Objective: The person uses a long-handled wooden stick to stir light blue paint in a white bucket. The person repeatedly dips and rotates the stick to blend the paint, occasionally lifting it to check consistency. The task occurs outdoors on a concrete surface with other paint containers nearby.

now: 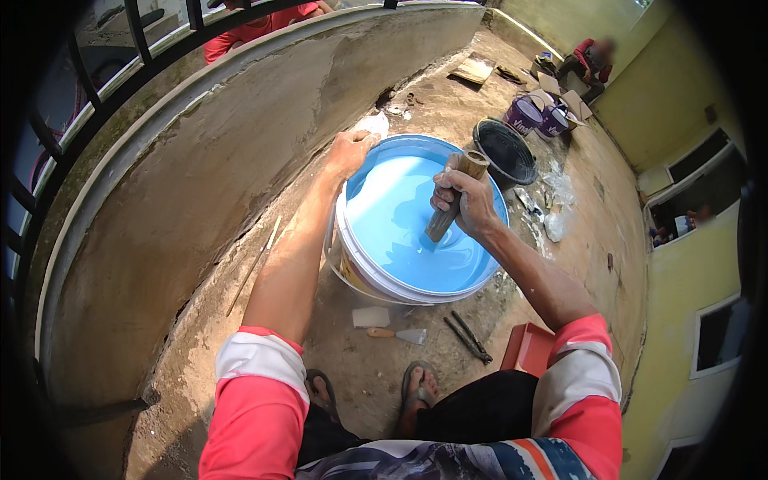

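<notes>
Left of the round white plastic bucket, a thin brown stick lies on the ground. Your left hand holds the bucket's far-left rim, fingers bent narrow over it. A wooden-handled metal scraper lies before the bucket. Your right hand, above the bucket's right half, is wrapped around a thick grey-brown stirring stick, tilted, lower end in light-blue paint. A round black plastic tub stands just beyond the bucket's right side.
</notes>
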`<state>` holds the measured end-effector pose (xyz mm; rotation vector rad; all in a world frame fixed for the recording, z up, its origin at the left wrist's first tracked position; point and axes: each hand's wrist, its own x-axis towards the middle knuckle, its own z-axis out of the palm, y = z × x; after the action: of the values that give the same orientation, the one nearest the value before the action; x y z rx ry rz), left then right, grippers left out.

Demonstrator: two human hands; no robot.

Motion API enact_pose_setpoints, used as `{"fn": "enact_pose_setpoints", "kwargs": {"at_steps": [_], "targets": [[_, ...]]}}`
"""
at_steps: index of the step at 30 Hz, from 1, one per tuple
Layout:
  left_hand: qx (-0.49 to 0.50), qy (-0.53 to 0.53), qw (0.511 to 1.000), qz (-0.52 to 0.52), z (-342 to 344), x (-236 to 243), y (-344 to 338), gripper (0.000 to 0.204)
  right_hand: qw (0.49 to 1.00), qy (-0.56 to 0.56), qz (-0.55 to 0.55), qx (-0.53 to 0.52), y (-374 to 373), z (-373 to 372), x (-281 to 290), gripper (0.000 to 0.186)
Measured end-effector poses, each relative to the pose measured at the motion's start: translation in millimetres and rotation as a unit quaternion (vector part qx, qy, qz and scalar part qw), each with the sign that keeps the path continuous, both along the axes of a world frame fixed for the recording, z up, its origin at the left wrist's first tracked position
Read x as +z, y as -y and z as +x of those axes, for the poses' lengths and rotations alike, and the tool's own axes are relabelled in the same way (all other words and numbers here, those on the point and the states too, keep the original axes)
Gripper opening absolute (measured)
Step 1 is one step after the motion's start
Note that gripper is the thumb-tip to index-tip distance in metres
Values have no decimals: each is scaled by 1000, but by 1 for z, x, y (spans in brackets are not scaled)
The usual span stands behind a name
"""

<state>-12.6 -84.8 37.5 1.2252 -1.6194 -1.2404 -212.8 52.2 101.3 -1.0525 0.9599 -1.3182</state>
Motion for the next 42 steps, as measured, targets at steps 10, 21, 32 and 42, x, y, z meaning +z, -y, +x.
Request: {"fn": "enact_pose_setpoints", "kwargs": {"at_steps": [10, 21, 32, 42], "targets": [[-69, -75, 992, -78, 4, -29, 21, 30, 942, -185, -270, -70, 70, 76, -22, 16], [-33, -11, 999, -9, 0, -9, 11, 39, 996, -72, 11, -48, 26, 3, 0, 16], [-56, -52, 995, -66, 1, -24, 19, 29, 929, -195, -303, -90, 70, 98, -18, 15], [-34, -7, 999, -14, 7, -13, 16, 36, 983, -161, -58, -66, 30, -21, 2, 14]]}}
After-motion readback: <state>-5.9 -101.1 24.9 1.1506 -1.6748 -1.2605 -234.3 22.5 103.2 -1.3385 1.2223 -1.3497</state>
